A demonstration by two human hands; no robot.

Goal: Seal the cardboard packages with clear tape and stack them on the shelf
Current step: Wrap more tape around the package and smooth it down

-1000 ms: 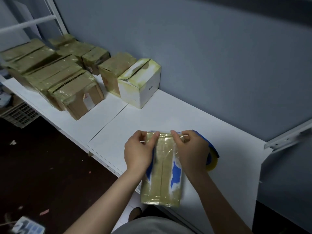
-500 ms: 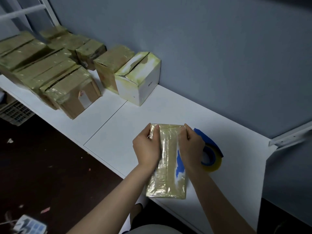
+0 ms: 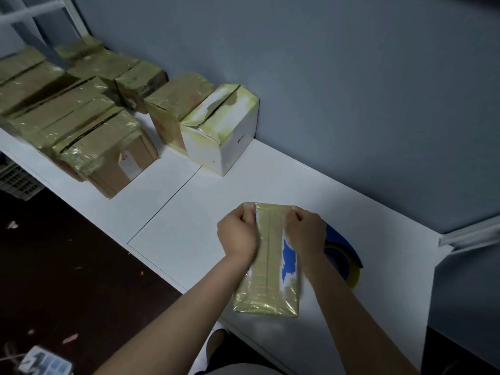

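While the tape-wrapped package (image 3: 266, 282) lies low centre on the white shelf (image 3: 176, 212), the left hand (image 3: 238, 235) and right hand (image 3: 305, 231) pinch its far corners, each grip curled tight; best rub the tape ends flat there before carrying it to the sealed boxes (image 3: 81, 123) upper left

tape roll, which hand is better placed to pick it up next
Right, probably. The tape roll lies on the white shelf right beside the right hand; the left hand grips the taped package on its other side, so the package sits between it and the roll. Both hands hold the package.
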